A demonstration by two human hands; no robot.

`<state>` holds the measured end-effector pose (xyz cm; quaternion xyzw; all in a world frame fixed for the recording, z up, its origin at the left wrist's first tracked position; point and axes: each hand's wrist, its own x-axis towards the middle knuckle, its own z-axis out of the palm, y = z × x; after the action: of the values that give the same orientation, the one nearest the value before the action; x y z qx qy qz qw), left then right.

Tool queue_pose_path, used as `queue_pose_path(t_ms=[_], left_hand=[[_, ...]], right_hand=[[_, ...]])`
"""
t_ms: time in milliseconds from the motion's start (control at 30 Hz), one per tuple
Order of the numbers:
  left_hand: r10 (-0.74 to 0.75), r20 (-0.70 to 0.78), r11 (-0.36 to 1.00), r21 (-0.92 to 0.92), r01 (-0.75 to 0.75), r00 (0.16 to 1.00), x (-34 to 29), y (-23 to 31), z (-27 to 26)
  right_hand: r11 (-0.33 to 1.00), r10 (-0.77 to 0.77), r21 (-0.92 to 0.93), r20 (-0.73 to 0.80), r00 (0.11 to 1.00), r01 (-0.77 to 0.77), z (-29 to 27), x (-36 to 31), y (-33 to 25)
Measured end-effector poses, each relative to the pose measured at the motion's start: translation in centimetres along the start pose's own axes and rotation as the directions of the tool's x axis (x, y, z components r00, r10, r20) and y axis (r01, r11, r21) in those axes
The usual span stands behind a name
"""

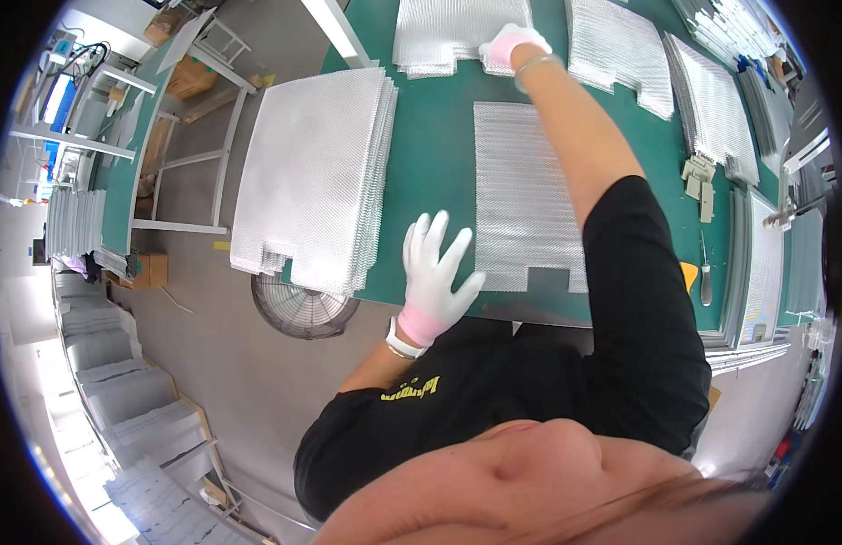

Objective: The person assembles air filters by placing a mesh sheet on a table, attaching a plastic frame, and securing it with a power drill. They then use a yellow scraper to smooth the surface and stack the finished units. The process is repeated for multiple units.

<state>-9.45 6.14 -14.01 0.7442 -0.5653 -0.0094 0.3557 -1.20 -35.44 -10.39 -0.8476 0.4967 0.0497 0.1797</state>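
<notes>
My left hand (436, 272), in a white glove with a pink cuff, is open with spread fingers above the near edge of the green table. It holds nothing and is beside a single silvery mesh sheet (521, 195) with a notch in its near edge. Reaching far forward, my right hand (516, 47), gloved alike, has bent fingers closed at the near right corner of a stack of mesh sheets (453, 32). How many sheets it grips is hidden. To the left, a thick stack of notched mesh sheets (307, 173) overhangs the table edge.
More mesh stacks (621, 50) (712, 100) line the far right of the green table (421, 118). Beige clips (700, 182), a screwdriver (705, 282) and a yellow object (689, 275) lie at right. A floor fan (304, 307) stands below the left stack; a white post (339, 34) rises behind it.
</notes>
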Motion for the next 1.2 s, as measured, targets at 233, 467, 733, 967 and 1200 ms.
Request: queue_pose_path(t_ms=[233, 467, 733, 967, 1200], left_hand=[[-0.082, -0.01, 0.996, -0.046, 0.081, 0.997, -1.7, -1.3, -0.3], [-0.111, -0.005, 0.994, 0.002, 0.111, 0.994, -3.0, -1.4, -0.8], [-0.073, -0.072, 0.996, -0.065, 0.068, 0.995, -4.2, -1.2, -0.8], [-0.06, -0.039, 0.993, -0.104, 0.056, 0.997, -5.0, -1.1, -1.2], [-0.001, -0.044, 0.973, -0.232, -0.009, 0.999, -3.9, -0.7, -1.4]], right_hand=[[1.0, -0.022, -0.028, -0.33, 0.944, 0.014, -2.4, -3.3, -0.9], [0.961, -0.147, 0.133, -0.505, 0.851, 0.244, -4.3, -7.3, -2.1], [0.15, -0.062, 0.979, -0.127, 0.99, 0.135, -0.2, 0.1, 0.1], [-0.154, -0.312, 0.87, -0.492, 0.813, 0.468, -2.6, -1.4, 3.3], [0.125, -0.488, 0.792, -0.475, 0.732, 0.597, -6.0, -11.8, 11.9]])
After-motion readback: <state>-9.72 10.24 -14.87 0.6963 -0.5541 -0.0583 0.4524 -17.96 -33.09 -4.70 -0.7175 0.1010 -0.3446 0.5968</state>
